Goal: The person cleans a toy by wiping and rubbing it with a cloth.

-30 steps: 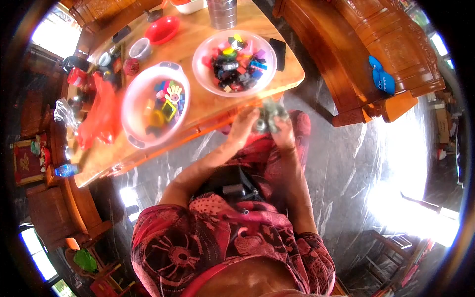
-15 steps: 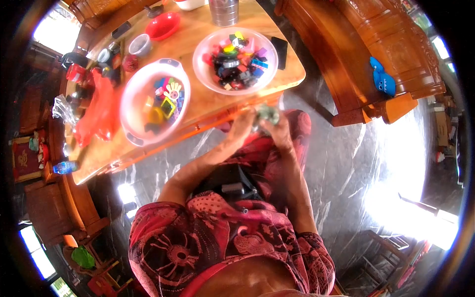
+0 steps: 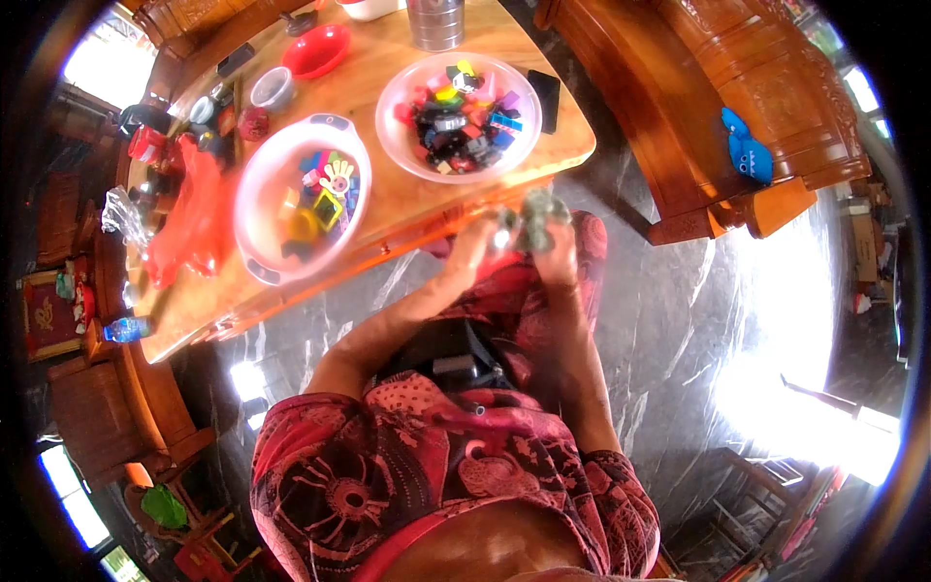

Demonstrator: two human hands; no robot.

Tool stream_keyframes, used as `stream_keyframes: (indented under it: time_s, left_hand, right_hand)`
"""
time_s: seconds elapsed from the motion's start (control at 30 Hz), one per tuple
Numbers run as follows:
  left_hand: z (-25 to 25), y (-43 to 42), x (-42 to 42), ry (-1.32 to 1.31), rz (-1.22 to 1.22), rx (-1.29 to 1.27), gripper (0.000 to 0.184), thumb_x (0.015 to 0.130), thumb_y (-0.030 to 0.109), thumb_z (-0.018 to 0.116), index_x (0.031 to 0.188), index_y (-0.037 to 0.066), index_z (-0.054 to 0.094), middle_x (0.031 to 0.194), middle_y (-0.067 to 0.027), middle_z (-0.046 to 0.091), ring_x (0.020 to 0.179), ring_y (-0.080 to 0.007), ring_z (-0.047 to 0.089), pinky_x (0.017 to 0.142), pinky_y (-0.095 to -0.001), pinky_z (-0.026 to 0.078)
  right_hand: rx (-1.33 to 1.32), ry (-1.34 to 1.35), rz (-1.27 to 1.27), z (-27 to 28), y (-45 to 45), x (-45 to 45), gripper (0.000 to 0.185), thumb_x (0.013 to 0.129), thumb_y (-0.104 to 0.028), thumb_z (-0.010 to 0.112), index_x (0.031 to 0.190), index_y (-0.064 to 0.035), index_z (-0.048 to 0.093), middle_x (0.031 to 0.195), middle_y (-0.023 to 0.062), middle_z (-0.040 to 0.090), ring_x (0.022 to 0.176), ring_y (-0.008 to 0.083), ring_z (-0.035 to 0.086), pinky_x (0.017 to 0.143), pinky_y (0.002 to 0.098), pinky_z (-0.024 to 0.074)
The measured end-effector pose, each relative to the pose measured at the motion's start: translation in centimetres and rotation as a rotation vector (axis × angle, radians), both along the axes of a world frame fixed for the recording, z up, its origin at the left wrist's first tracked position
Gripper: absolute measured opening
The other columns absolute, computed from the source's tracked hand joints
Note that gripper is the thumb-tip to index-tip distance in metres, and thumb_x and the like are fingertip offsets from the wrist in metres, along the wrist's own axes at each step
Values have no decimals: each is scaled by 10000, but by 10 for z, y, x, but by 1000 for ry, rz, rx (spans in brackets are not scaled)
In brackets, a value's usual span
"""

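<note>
Both hands are held over my lap, just off the near edge of the table. My right hand [image 3: 556, 257] is closed around a grey-green thing [image 3: 543, 215], lumpy and blurred, whose kind I cannot make out. Close by on its left, my left hand [image 3: 473, 244] has its fingers curled together. A small bright spot shows at its fingertips, but what it holds is too blurred to name. Beyond the hands stands a round clear bowl [image 3: 388, 145] full of toy bricks and small parts [image 3: 465, 126]. To the left is a white oval basin [image 3: 254, 209] with fewer colourful toy pieces [image 3: 330, 194].
On the wooden table [image 3: 388, 228] are a metal cup [image 3: 435, 24], a red bowl [image 3: 317, 51], a small clear tub [image 3: 272, 88], a red plastic bag [image 3: 199, 209] and a black flat object [image 3: 544, 101]. A carved wooden bench [image 3: 640, 116] with a blue toy [image 3: 747, 150] stands right.
My hands have drawn apart a little. The grey-green thing has shifted right and slightly up with my right hand, away from my left fingers.
</note>
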State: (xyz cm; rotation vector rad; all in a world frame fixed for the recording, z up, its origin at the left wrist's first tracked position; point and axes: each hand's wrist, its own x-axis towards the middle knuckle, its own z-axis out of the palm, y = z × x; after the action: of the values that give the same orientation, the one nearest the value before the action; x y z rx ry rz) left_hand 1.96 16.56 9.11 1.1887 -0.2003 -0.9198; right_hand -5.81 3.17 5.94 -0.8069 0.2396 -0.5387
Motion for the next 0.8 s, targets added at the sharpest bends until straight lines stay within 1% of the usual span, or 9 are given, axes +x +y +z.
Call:
stream_keyframes:
  time_s: [0.1,0.13,0.17,0.23,0.3,0.43,0.53,0.73,0.8]
  left_hand:
    - [-4,4,9,79,-81,-204,168,835,197,508,894,55,576,668,-16,561,508,-67,508,402,-188,370]
    - [-8,2,8,79,-79,-204,168,835,197,508,894,55,576,668,-16,561,508,-67,508,402,-188,370]
    - [-13,-2,5,118,-37,-200,155,828,189,538,906,58,571,677,-19,563,514,-72,514,400,-188,377]
    - [-26,-2,4,158,3,-196,153,821,181,568,917,61,566,685,-22,565,520,-78,521,399,-188,384]
    - [-34,0,6,162,-32,-182,314,825,273,616,1043,51,576,748,-2,581,586,-88,534,504,-206,427]
    - [-28,2,2,185,2,-154,325,830,281,610,1056,47,588,774,-3,588,615,-87,548,521,-210,440]
    - [-28,1,3,167,-106,-165,334,819,286,629,1052,49,601,811,-5,594,651,-88,559,545,-219,457]
    - [-33,1,3,-4,-223,-100,300,812,238,652,1019,26,602,834,-10,604,688,-83,566,592,-209,469]
    - [-39,-2,2,-353,-188,13,270,800,150,667,1010,-1,591,842,-22,616,706,-78,570,615,-213,476]
  right_hand:
    - [115,-66,67,1,0,-4,428,768,-119,606,1157,5,477,989,68,592,845,187,592,750,298,487]
    - [59,-25,57,-12,-1,-5,519,736,-133,671,1186,-3,449,996,61,580,864,168,574,759,296,476]
    - [58,-25,59,-8,1,-4,519,736,-133,671,1186,-3,449,996,61,580,864,168,574,759,296,476]
    - [-211,171,235,-1,6,-5,541,727,-136,708,1185,-8,449,996,51,575,887,146,554,783,281,459]
    - [-330,264,235,4,6,-6,535,745,-154,709,1189,-12,446,1002,41,572,893,131,542,797,272,446]
    - [-311,197,183,5,5,-3,459,779,-119,671,1176,-18,464,994,30,584,890,124,552,778,260,455]
    - [-244,224,58,11,5,-4,286,824,-75,599,1098,-22,535,971,49,621,817,121,587,697,253,490]
    - [-151,280,12,16,7,-2,231,830,-106,597,1043,-19,576,962,60,628,837,134,598,701,259,496]
    - [-145,254,30,16,7,-2,253,827,-109,599,1061,-17,568,970,62,627,839,142,600,716,267,495]
